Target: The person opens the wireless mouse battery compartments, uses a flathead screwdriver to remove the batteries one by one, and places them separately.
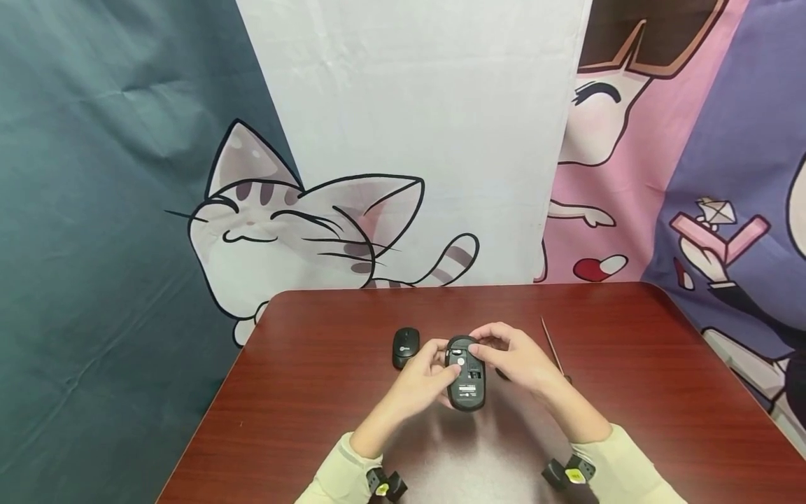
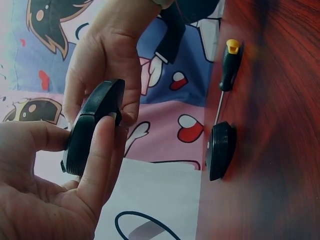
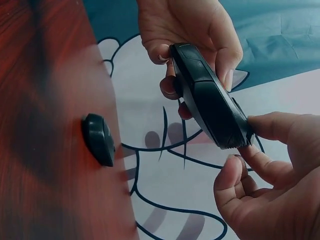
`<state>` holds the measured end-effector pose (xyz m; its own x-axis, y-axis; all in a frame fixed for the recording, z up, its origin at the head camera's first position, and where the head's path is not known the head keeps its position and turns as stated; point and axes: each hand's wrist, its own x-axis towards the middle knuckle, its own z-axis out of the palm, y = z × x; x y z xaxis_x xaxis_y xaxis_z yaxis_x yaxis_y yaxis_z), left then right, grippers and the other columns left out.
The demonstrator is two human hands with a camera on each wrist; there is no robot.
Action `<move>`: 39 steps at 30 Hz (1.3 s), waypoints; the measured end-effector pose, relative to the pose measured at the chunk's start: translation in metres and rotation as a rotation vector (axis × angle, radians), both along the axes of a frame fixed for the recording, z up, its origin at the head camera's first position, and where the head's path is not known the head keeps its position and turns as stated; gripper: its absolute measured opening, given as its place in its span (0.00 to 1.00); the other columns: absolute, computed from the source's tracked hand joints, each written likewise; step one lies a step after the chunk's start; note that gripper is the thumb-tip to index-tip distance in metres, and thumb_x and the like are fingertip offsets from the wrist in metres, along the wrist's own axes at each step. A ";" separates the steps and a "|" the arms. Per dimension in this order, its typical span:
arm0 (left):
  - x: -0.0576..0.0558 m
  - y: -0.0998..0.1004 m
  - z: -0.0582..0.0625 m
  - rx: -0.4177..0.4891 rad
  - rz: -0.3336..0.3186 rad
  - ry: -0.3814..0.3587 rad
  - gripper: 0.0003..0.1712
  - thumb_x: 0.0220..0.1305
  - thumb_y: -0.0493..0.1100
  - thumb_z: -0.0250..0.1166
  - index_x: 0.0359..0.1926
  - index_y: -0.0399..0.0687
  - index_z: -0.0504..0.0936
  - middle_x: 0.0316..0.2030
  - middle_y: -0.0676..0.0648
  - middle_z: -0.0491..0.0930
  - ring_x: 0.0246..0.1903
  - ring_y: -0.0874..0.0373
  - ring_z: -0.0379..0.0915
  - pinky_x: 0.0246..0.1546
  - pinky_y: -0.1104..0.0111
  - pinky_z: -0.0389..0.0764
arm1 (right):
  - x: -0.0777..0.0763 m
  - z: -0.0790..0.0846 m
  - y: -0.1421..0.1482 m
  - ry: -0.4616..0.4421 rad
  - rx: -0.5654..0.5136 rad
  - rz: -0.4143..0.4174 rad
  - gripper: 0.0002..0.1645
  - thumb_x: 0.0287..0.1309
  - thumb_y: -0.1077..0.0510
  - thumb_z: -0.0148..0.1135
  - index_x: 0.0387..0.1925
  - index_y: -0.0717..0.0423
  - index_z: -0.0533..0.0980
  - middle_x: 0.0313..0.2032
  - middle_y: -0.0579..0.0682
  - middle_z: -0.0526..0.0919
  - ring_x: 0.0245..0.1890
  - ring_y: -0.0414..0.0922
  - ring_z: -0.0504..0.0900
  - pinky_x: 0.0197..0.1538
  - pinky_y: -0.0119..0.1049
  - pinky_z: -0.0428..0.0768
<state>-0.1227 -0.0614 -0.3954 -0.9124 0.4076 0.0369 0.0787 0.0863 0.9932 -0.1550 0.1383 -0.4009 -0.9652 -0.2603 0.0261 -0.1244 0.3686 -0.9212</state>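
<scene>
A black computer mouse (image 1: 467, 392) is held above the table with its underside, label and small slots facing up. My left hand (image 1: 420, 381) grips its left side, the thumb lying on the underside. At its far end, my right hand (image 1: 519, 357) pinches the edge between thumb and fingers. Both wrist views show the held mouse (image 2: 95, 125) (image 3: 207, 97) from the side, between the two hands. Another black mouse (image 1: 406, 346) lies on the table just beyond my left hand.
A screwdriver (image 2: 230, 67) with a dark, yellow-ended handle lies on the table (image 1: 302, 406), to the right of my right hand. Close by is another black mouse (image 2: 221, 150), mostly behind the right hand in the head view. Printed cloth (image 1: 409, 105) hangs behind the table.
</scene>
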 end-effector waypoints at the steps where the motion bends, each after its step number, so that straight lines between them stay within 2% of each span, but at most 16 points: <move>1: 0.000 0.000 0.000 0.000 0.002 0.000 0.20 0.63 0.34 0.57 0.55 0.37 0.67 0.39 0.40 0.77 0.26 0.55 0.80 0.25 0.45 0.83 | 0.000 0.001 0.000 0.003 0.002 -0.005 0.20 0.53 0.49 0.66 0.46 0.53 0.76 0.37 0.50 0.82 0.35 0.45 0.78 0.35 0.38 0.83; 5: 0.001 0.000 0.001 -0.009 0.007 -0.003 0.20 0.63 0.34 0.57 0.55 0.37 0.67 0.39 0.41 0.77 0.26 0.56 0.80 0.22 0.51 0.85 | 0.000 0.003 -0.001 -0.006 0.004 -0.019 0.19 0.53 0.47 0.66 0.45 0.50 0.77 0.33 0.50 0.80 0.29 0.45 0.76 0.27 0.34 0.78; 8: -0.001 0.000 -0.004 -0.023 0.016 -0.006 0.20 0.63 0.34 0.57 0.56 0.38 0.67 0.39 0.41 0.77 0.26 0.55 0.80 0.20 0.59 0.85 | -0.001 0.004 0.000 -0.022 -0.012 -0.025 0.18 0.53 0.46 0.66 0.43 0.48 0.77 0.31 0.51 0.78 0.23 0.44 0.73 0.21 0.32 0.74; 10: -0.005 0.000 -0.011 -0.023 0.019 -0.013 0.20 0.63 0.34 0.57 0.56 0.39 0.67 0.39 0.42 0.77 0.27 0.52 0.80 0.19 0.59 0.85 | -0.002 0.004 0.000 -0.034 -0.027 -0.027 0.17 0.52 0.46 0.67 0.43 0.47 0.77 0.30 0.51 0.77 0.20 0.43 0.70 0.19 0.31 0.72; 13: -0.010 0.000 -0.022 -0.015 0.022 -0.020 0.21 0.63 0.35 0.57 0.56 0.40 0.67 0.39 0.42 0.77 0.27 0.48 0.80 0.19 0.57 0.85 | -0.002 0.004 0.000 -0.030 -0.042 -0.015 0.18 0.53 0.46 0.66 0.43 0.47 0.77 0.30 0.51 0.77 0.21 0.45 0.72 0.19 0.31 0.73; 18: -0.013 -0.001 -0.028 -0.005 0.020 -0.020 0.21 0.63 0.35 0.57 0.57 0.40 0.67 0.38 0.42 0.76 0.26 0.52 0.80 0.20 0.54 0.84 | -0.002 0.005 0.001 -0.020 -0.099 0.005 0.17 0.55 0.47 0.64 0.45 0.49 0.76 0.28 0.52 0.78 0.24 0.50 0.75 0.23 0.34 0.78; 24: -0.009 -0.003 -0.021 -0.007 0.021 -0.022 0.20 0.63 0.34 0.57 0.56 0.41 0.66 0.38 0.43 0.76 0.26 0.54 0.80 0.22 0.50 0.84 | -0.003 0.007 0.004 0.005 -0.151 0.007 0.19 0.55 0.47 0.65 0.45 0.52 0.75 0.28 0.58 0.79 0.24 0.50 0.78 0.27 0.37 0.82; 29: -0.003 -0.005 -0.010 0.001 0.021 -0.012 0.20 0.63 0.34 0.57 0.56 0.39 0.67 0.38 0.42 0.76 0.25 0.56 0.79 0.21 0.53 0.85 | -0.004 0.006 0.008 0.012 -0.173 0.014 0.20 0.56 0.49 0.64 0.46 0.55 0.75 0.31 0.57 0.79 0.25 0.47 0.79 0.30 0.41 0.84; 34: -0.003 -0.006 -0.011 0.000 0.020 -0.013 0.20 0.64 0.34 0.57 0.56 0.40 0.66 0.39 0.41 0.76 0.26 0.57 0.79 0.23 0.52 0.85 | -0.004 0.006 0.012 0.010 -0.166 0.017 0.20 0.56 0.49 0.64 0.46 0.55 0.74 0.29 0.57 0.79 0.25 0.46 0.79 0.32 0.46 0.85; 39: -0.002 -0.007 -0.009 0.006 0.023 -0.011 0.21 0.63 0.34 0.57 0.56 0.39 0.66 0.39 0.41 0.76 0.26 0.57 0.79 0.22 0.53 0.85 | -0.003 0.006 0.015 0.003 -0.146 0.012 0.20 0.55 0.47 0.64 0.46 0.54 0.74 0.29 0.57 0.79 0.26 0.49 0.80 0.34 0.49 0.85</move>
<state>-0.1251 -0.0687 -0.4048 -0.9220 0.3861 0.0296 0.0662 0.0819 0.9944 -0.1577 0.1532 -0.3950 -0.9617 -0.2655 0.0677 -0.1312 0.2293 -0.9645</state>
